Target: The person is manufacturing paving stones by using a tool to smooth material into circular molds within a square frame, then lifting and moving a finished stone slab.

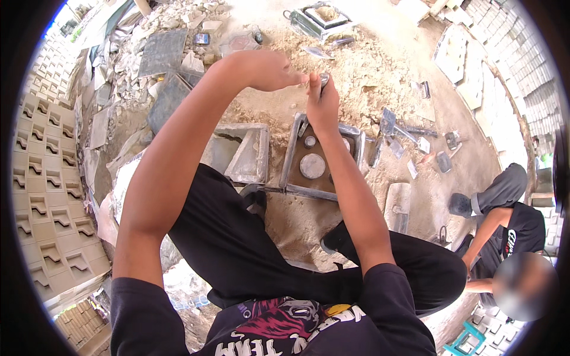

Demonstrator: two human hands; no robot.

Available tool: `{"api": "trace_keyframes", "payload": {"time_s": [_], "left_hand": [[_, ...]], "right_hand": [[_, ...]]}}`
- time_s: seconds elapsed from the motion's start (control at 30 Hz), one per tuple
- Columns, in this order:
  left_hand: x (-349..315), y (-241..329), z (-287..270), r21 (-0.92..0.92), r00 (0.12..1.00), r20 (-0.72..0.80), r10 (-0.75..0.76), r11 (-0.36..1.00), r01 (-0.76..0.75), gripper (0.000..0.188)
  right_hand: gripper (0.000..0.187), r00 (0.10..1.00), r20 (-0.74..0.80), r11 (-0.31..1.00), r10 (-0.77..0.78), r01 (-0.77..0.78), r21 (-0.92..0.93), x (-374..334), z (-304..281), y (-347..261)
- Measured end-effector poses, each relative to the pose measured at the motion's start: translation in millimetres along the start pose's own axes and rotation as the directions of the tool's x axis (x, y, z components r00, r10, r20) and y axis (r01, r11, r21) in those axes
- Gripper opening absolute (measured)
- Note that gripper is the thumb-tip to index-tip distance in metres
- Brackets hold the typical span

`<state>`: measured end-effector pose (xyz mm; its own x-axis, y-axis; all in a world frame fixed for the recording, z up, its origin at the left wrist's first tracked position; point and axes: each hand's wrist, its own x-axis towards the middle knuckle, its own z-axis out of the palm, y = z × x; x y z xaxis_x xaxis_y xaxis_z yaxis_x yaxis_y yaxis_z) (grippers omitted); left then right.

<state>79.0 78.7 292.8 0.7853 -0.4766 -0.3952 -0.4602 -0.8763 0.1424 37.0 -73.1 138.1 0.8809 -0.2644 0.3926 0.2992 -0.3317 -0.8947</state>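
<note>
Both my arms reach forward over a square metal mould frame [286, 155] on the sandy ground. Inside it lie a large pale round disc [313, 167] and a smaller disc [310, 142]. Beyond the frame, my right hand [323, 107] is closed around a small dark, shiny piece [324, 82] whose kind I cannot make out. My left hand [272, 70] is beside it, fingers stretched toward the right thumb; its fingertips look close to touching. Part of the frame is hidden behind my right forearm.
Left of the frame lies a pale rectangular mould [259, 151]. Trowels [389, 121] and small tools lie to the right; another mould [320, 21] stands at the far side. Rubble [127, 77] and stacked blocks [50, 178] line the left. A person [522, 228] crouches at right.
</note>
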Motion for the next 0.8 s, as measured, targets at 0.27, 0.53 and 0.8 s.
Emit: {"api": "trace_keyframes", "payload": {"time_s": [0.27, 0.53, 0.8], "left_hand": [[-6, -1, -1, 0.009, 0.999, -0.038, 0.0, 1.0, 0.0, 0.073], [-1, -5, 4, -0.016, 0.996, -0.058, 0.071, 0.997, -0.072, 0.074], [-1, 0, -2, -0.043, 0.995, -0.046, 0.087, 0.995, -0.089, 0.073]], "right_hand": [[0.028, 0.993, 0.03, 0.992, -0.112, 0.113, -0.058, 16, -12, -5], [0.027, 0.992, 0.118, 0.992, -0.044, 0.058, -0.116, -2, -22, -25], [0.031, 0.99, 0.134, 0.973, -0.046, 0.075, -0.219, 10, -34, -23]]}}
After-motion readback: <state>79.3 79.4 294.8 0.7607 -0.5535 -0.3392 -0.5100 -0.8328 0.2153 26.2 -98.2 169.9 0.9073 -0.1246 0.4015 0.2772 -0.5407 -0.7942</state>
